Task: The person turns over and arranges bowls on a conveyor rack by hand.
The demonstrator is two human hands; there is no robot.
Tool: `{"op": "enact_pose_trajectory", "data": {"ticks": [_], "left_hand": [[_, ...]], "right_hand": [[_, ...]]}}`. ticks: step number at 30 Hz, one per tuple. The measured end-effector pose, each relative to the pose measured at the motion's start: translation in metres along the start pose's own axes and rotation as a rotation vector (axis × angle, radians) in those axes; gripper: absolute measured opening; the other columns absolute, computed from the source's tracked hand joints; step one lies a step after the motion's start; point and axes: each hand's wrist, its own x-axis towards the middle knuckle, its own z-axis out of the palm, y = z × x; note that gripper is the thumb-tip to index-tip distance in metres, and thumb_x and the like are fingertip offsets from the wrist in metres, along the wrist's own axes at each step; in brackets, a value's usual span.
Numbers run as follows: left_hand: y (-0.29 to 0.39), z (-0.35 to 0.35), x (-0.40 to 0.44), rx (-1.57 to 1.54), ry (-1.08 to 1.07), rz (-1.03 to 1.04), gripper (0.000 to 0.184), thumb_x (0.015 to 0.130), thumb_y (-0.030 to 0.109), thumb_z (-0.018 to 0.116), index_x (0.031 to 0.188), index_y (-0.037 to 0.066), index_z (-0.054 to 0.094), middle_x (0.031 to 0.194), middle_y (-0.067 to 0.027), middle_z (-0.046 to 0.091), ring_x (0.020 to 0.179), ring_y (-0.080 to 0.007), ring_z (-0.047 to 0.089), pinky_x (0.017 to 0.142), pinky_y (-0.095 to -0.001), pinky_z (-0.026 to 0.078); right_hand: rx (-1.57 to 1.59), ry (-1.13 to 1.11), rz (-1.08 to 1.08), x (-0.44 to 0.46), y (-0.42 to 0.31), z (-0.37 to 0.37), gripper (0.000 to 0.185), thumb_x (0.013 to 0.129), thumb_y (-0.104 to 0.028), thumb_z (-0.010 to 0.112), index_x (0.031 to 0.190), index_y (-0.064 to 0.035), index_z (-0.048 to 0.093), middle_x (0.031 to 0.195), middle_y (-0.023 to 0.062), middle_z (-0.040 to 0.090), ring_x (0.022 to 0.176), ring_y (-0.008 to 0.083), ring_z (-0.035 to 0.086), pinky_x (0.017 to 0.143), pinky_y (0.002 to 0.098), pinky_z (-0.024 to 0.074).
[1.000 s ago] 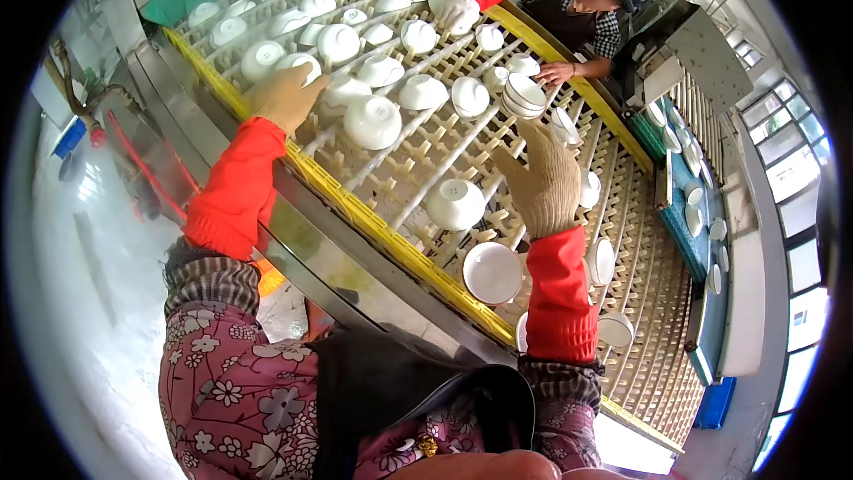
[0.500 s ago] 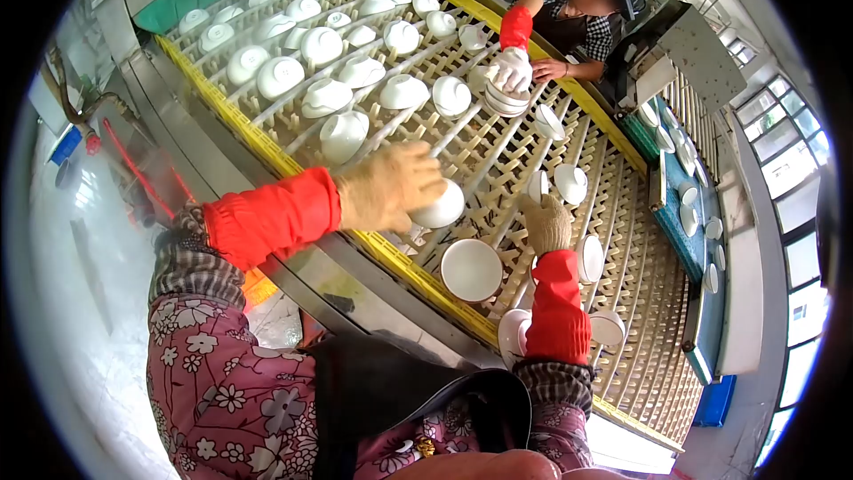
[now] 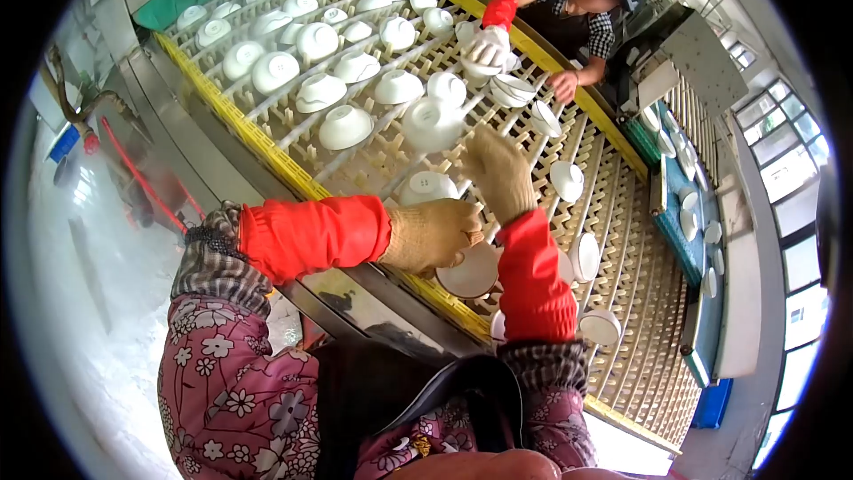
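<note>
My left hand (image 3: pixel 437 236), in a tan knit glove, curls its fingers over the edge of a white bowl (image 3: pixel 468 274) that sits mouth up on the slatted conveyor (image 3: pixel 373 169). Just beyond it my right hand (image 3: pixel 499 176), gloved alike, is closed at the side of another white bowl (image 3: pixel 433 125), blurred by motion; its fingertips are partly hidden. Near my left wrist, an upside-down bowl (image 3: pixel 428 187) rests on the slats. Tilted bowls (image 3: pixel 585 257) stand to the right of my right forearm.
Across the conveyor, a co-worker (image 3: pixel 582 18) has a white-gloved hand (image 3: pixel 487 46) on a bowl beside several stacked bowls (image 3: pixel 513 91). Many upturned bowls (image 3: pixel 275 72) cover the far left. Yellow edging (image 3: pixel 267 156) borders the conveyor; a blue-green side belt (image 3: pixel 680 236) carries more bowls.
My right hand has moved up and left from the tilted bowls, with a bowl now at its fingers. My left hand has come down to the mouth-up bowl. The co-worker's gloved hand has shifted left.
</note>
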Motion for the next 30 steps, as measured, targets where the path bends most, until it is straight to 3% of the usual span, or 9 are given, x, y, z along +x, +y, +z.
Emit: {"op": "enact_pose_trajectory", "data": {"ticks": [2, 11, 14, 15, 18, 23, 24, 27, 30], "left_hand": [[-0.001, 0.007, 0.003, -0.041, 0.097, -0.021, 0.028, 0.066, 0.029, 0.092, 0.09, 0.018, 0.083, 0.113, -0.0053, 0.075, 0.121, -0.0283, 0.067, 0.114, -0.0442, 0.049], [0.002, 0.019, 0.012, -0.03, 0.125, 0.01, 0.025, 0.07, 0.034, 0.085, 0.07, 0.013, 0.073, 0.106, -0.0096, 0.076, 0.113, -0.0328, 0.066, 0.101, -0.0415, 0.053], [0.004, 0.03, 0.016, -0.25, 0.038, -0.148, 0.03, 0.07, 0.035, 0.086, 0.069, 0.009, 0.072, 0.104, -0.0106, 0.076, 0.107, -0.0326, 0.065, 0.092, -0.041, 0.055], [0.003, 0.033, 0.012, -0.342, 0.034, -0.19, 0.026, 0.074, 0.032, 0.086, 0.081, 0.009, 0.078, 0.1, -0.0114, 0.075, 0.104, -0.0332, 0.07, 0.086, -0.041, 0.06], [-0.003, 0.03, -0.002, -0.31, 0.347, -0.029, 0.018, 0.082, 0.026, 0.085, 0.096, 0.015, 0.083, 0.095, -0.0115, 0.075, 0.099, -0.0326, 0.076, 0.084, -0.0406, 0.065], [-0.043, -0.032, -0.038, -0.111, 0.167, -0.454, 0.043, 0.083, 0.022, 0.093, 0.125, 0.015, 0.083, 0.106, -0.0083, 0.083, 0.1, -0.028, 0.079, 0.099, -0.0392, 0.064], [-0.056, -0.048, -0.049, -0.118, 0.101, -0.484, 0.036, 0.101, 0.028, 0.078, 0.134, 0.016, 0.074, 0.107, -0.0116, 0.082, 0.1, -0.034, 0.082, 0.092, -0.042, 0.067], [-0.102, -0.028, -0.111, -0.136, 0.232, -0.675, 0.038, 0.109, 0.025, 0.068, 0.144, 0.013, 0.072, 0.124, -0.0181, 0.082, 0.111, -0.0334, 0.082, 0.098, -0.0467, 0.065], [-0.105, -0.015, -0.12, -0.082, -0.235, -1.103, 0.04, 0.108, 0.039, 0.066, 0.133, 0.011, 0.08, 0.119, -0.0209, 0.083, 0.111, -0.0344, 0.081, 0.1, -0.0514, 0.062]], "right_hand": [[0.656, 0.162, 0.627, -0.037, 0.001, 0.01, 0.03, 0.104, -0.024, 0.076, 0.119, 0.0019, 0.073, 0.108, 0.0134, 0.075, 0.099, 0.0259, 0.074, 0.086, 0.0415, 0.0594], [-0.187, -0.308, 0.686, -0.158, -0.025, -0.087, 0.056, 0.089, -0.032, 0.088, 0.133, -0.0004, 0.074, 0.108, 0.0213, 0.077, 0.109, 0.0385, 0.077, 0.094, 0.0485, 0.0598], [-0.536, 0.036, 0.327, -0.191, -0.04, -0.073, 0.065, 0.084, -0.032, 0.092, 0.138, -0.0022, 0.073, 0.114, 0.0249, 0.077, 0.119, 0.0409, 0.074, 0.102, 0.054, 0.0587], [-0.307, -0.019, 0.629, -0.202, -0.036, -0.073, 0.049, 0.087, -0.033, 0.088, 0.122, -0.0004, 0.076, 0.104, 0.0216, 0.08, 0.107, 0.0421, 0.076, 0.103, 0.0529, 0.0584], [-0.498, -0.147, 0.573, -0.222, -0.028, -0.074, 0.045, 0.089, -0.036, 0.087, 0.118, -0.0017, 0.078, 0.098, 0.0213, 0.08, 0.103, 0.0442, 0.077, 0.103, 0.0529, 0.0582], [-0.402, -0.171, 0.687, -0.223, -0.031, -0.077, 0.042, 0.094, -0.041, 0.083, 0.12, -0.0078, 0.079, 0.106, 0.0265, 0.076, 0.103, 0.0482, 0.075, 0.097, 0.056, 0.0595], [-0.384, -0.19, 0.719, -0.223, -0.031, -0.078, 0.043, 0.095, -0.042, 0.082, 0.122, -0.0096, 0.079, 0.112, 0.0278, 0.075, 0.107, 0.0487, 0.074, 0.098, 0.057, 0.0594], [-0.335, -0.308, 0.826, -0.222, -0.028, -0.08, 0.052, 0.098, -0.049, 0.076, 0.141, -0.0195, 0.078, 0.145, 0.0294, 0.072, 0.136, 0.0524, 0.068, 0.11, 0.0598, 0.0576], [-0.328, -0.279, 0.759, -0.228, -0.02, -0.076, 0.051, 0.099, -0.048, 0.075, 0.142, -0.02, 0.077, 0.142, 0.0284, 0.074, 0.128, 0.0508, 0.072, 0.105, 0.0574, 0.0603]]}}
